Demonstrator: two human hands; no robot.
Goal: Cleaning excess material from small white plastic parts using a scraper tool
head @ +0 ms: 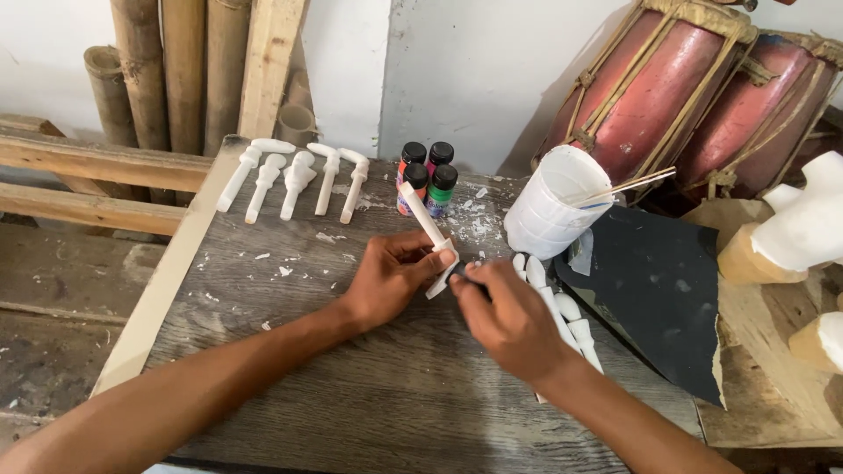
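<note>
My left hand (392, 274) grips a white carved, hammer-shaped piece (428, 224) near its head, with the long handle pointing up and away. My right hand (507, 312) presses a small dark bit, perhaps sandpaper, against the head of that piece. Both hands meet over the middle of a weathered grey wooden table (369, 386). Under and beside my right hand lie several more white carved pieces (575, 320).
Several white carved pieces (299, 180) lie in a row at the table's back left. Small paint bottles (427, 180) stand behind my hands. A white plastic cup (551, 204) holds thin sticks. A black sheet (654, 294), two red drums (694, 96), bamboo poles (167, 70) and white-topped wooden blocks (790, 233) surround the table.
</note>
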